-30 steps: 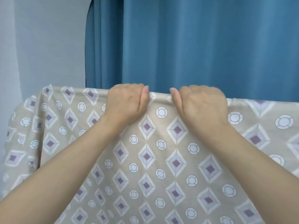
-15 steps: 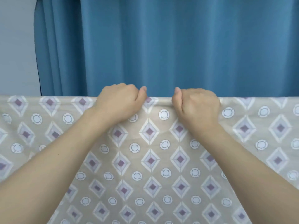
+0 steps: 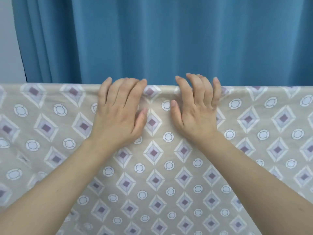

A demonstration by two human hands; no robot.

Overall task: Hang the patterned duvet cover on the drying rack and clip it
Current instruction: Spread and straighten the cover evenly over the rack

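Blue curtain (image 3: 169,39) behind, left hand (image 3: 118,114) and right hand (image 3: 196,112) rest side by side, fingers loosely spread, on the draped duvet cover's (image 3: 169,180) top fold.

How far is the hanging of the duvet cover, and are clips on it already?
Done: the duvet cover hangs over a straight top edge, spread flat; the rack beneath is hidden. In hand: the left hand and right hand lie on the fabric at that top edge, fingers loosely extended, gripping nothing. Left: clipping; no clip is visible anywhere in view.
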